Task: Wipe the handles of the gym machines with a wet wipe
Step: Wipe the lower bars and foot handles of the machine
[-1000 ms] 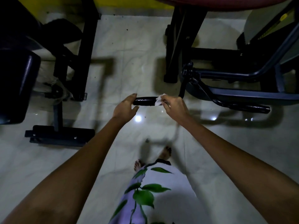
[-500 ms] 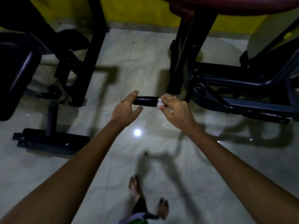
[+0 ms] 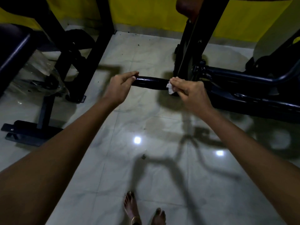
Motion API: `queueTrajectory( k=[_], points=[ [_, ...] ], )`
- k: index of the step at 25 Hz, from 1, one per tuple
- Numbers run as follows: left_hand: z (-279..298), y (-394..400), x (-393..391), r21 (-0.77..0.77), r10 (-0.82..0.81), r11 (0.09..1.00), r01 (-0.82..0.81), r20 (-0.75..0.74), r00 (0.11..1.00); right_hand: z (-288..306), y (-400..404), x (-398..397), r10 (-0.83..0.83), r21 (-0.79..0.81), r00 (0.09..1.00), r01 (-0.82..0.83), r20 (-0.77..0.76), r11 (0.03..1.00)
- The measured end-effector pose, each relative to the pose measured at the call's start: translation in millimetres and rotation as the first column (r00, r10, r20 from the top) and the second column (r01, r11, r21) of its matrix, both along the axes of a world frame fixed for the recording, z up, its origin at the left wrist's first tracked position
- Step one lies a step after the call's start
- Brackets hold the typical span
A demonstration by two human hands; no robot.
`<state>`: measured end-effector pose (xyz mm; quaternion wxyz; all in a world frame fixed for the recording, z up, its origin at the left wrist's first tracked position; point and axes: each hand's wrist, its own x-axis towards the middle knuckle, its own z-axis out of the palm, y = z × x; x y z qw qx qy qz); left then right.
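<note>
The handle is held at its free end by the left hand. At 3 o'clock, the wipe is pinched against it by the right hand. Wiping is under way; next, the wipe should probably be slid along the bar.

My view is dim and murky, with colours dull except on the yellow painted wall. On the glossy pale tiled floor I see two small white glare spots, one directly below the black cylindrical machine handle, the other lower and to its right, so light probably comes from overhead. Soft stretched shadows spread across the tiles beneath that handle. Dark frames left and right of it lose all detail. Everything looks slightly smeared, and straight lines bow toward the edges.
</note>
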<state>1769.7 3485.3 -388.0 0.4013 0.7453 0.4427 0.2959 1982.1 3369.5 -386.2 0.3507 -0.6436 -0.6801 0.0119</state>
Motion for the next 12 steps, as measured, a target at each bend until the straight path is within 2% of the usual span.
queueTrajectory(
  k=[2,7,10,12],
  points=[
    [-1.5,0.0,0.5,-0.015,0.013,1.000,-0.012,0.040,0.999,3.9,5.4,-9.0,-0.029,-0.022,1.000,0.029,0.011,0.999],
    [-6.1,-4.9,3.8,-0.005,0.036,0.999,-0.036,0.117,0.993,2.7,6.3,-9.3,0.056,-0.061,0.994,-0.051,0.092,0.997],
    [-6.7,-4.1,2.7,-0.005,0.028,1.000,-0.027,0.144,0.989,8.8,5.8,-4.6,-0.060,-0.129,0.997,0.067,0.054,0.989],
    [-7.1,-4.0,2.8,-0.007,0.032,0.999,-0.031,0.146,0.989,13.6,17.1,-22.8,-0.051,-0.147,0.997,0.058,0.054,0.987]
  ],
)
